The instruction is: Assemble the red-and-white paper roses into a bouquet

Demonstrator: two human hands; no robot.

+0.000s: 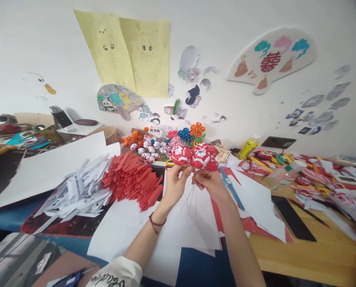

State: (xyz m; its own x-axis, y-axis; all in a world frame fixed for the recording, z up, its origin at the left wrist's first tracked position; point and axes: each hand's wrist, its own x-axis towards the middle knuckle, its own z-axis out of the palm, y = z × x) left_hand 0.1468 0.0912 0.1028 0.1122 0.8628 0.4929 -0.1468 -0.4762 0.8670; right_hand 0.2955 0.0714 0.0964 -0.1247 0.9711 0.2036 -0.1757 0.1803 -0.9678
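Several red-and-white paper flowers [200, 158] are bunched together in front of me, above the table. Thin wire stems [191, 198] hang down beneath the blooms. My left hand [178, 175] is closed under the left-hand bloom, thumb and fingers pinched near its base. Close beside it, my right hand [209, 182] is closed around the stems just under the blooms on the right. White paper sheets [154, 227] lie below both hands. To the left are a heap of folded red paper strips [133, 177] and a pile of white paper strips [79, 191].
Finished flowers [149, 150] and colourful ones [184, 133] stand against the wall. A blue watch-like strap [230, 185], a black phone-like slab [294, 218], a pencil [309, 213] and a yellow bottle [249, 146] are on the right, with red and yellow scraps [264, 159].
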